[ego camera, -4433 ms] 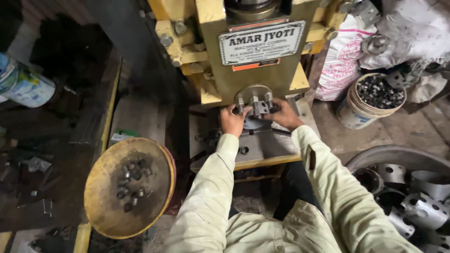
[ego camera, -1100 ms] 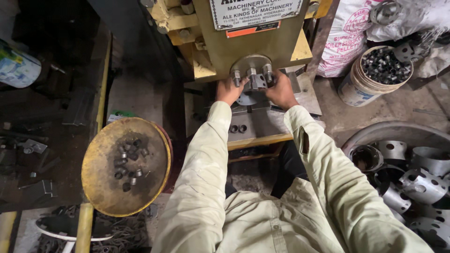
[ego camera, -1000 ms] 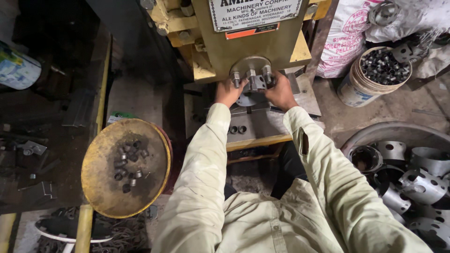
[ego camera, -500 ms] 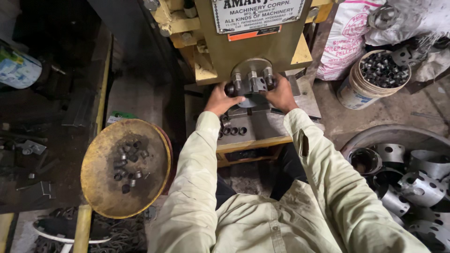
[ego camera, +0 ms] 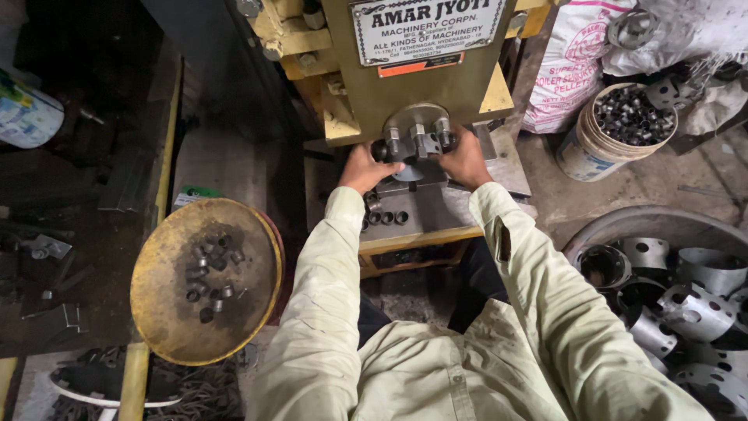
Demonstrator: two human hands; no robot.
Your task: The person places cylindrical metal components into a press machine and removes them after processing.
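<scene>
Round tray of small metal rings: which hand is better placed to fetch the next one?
Left, probably. The round tray lies on the person's left, beside the left sleeve. The left hand and right hand both rest at the press tooling; the right would have to cross the body.

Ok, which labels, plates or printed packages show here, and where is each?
Nameplate: press front, top centre; white rectangle, dark lettering.
Orange tag: just below it; narrow strip.
Sack: upper right; white, pink print.
Bucket: right of press; white, printed, full of dark rings.
Tub: far left; white, blue-green label.
</scene>
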